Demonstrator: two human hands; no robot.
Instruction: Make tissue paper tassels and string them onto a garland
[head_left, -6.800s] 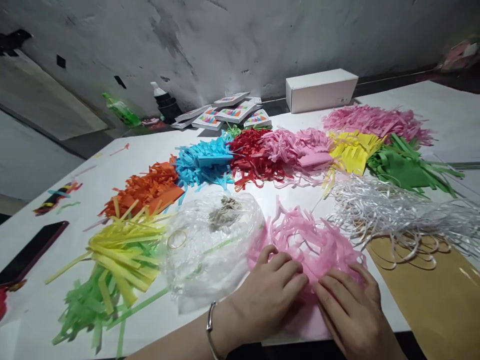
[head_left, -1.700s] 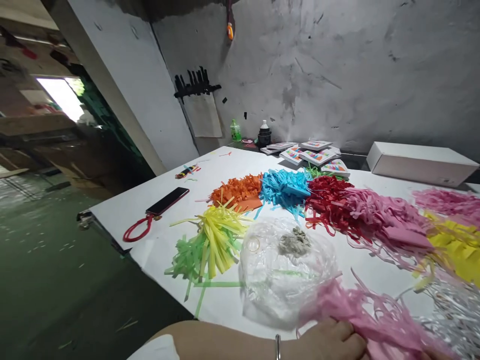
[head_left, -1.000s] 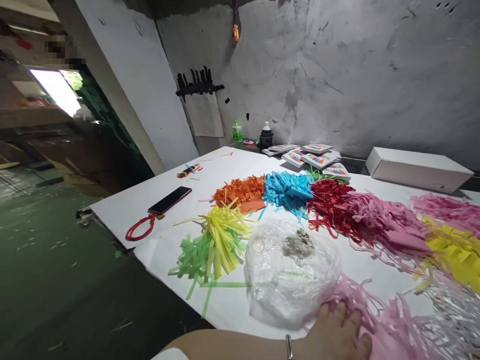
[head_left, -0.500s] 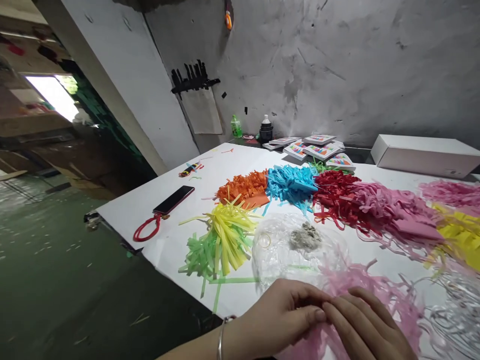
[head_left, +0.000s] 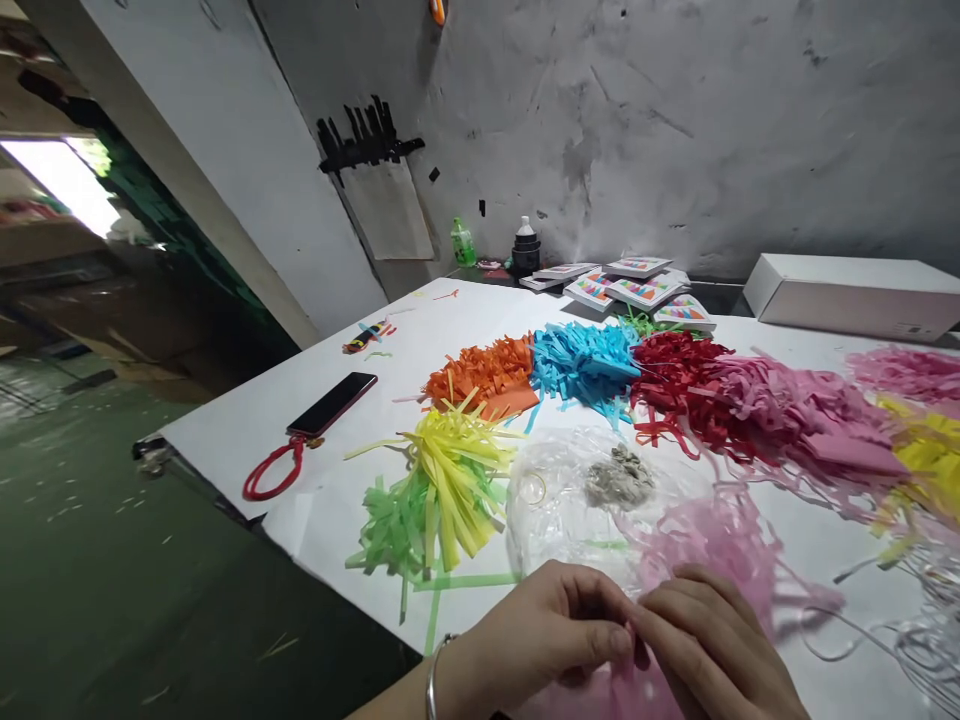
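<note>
At the front of the white table, my left hand point(head_left: 551, 630) and my right hand point(head_left: 709, 640) meet with fingertips pinched together. Both grip pink tissue paper point(head_left: 630, 690), part of which hangs below the fingers. More fringed pink strips point(head_left: 712, 550) spread out just beyond the hands. Exactly how the fingertips hold the paper is hidden. A silver bangle circles my left wrist. Beyond lies a clear plastic bag point(head_left: 547, 510) with a grey clump point(head_left: 621, 478) on it. Yellow fringed paper point(head_left: 450, 480) and green fringed paper point(head_left: 394, 525) rest to the left.
Orange point(head_left: 480, 370), blue point(head_left: 585, 360), red point(head_left: 682, 385) and pink fringe bundles point(head_left: 810, 410) form a row. A phone point(head_left: 332, 403) lies left, near the table edge. White cord point(head_left: 922, 620) coils at right. Card packs point(head_left: 641, 290) and a white box point(head_left: 855, 295) stand at the back.
The view has shifted slightly. The pink fringe has drawn inward and bunched up beyond my hands, uncovering white cord at right. My hands stay together on the paper.
</note>
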